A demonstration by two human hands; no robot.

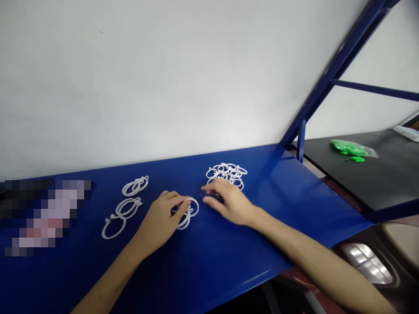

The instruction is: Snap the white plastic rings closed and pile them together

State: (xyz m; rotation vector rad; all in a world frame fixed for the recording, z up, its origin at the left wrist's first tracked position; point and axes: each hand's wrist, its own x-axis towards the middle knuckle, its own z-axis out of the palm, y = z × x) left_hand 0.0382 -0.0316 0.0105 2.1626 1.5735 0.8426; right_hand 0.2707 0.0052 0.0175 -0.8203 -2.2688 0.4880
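Thin white plastic rings with small knobs or loops lie on a blue table (229,257). My left hand (160,224) pinches a white ring (198,206) between thumb and forefinger, low over the tabletop. Under those fingertips are more white rings (184,226), partly hidden, and I cannot tell whether they are linked to the held one. My right hand (232,203) is open, thumb and fingers apart, just in front of a heap of white rings (225,169). To the left of my left hand lie a far cluster of rings (135,186) and a nearer group of rings (114,235).
A white wall (163,87) rises behind the table. Blue metal framing (301,139) stands at the right. Beyond it, a black table (343,174) holds a clear bag of green pieces (352,148). A brown plastic stool (369,264) is at lower right. Something pixelated (49,213) lies far left.
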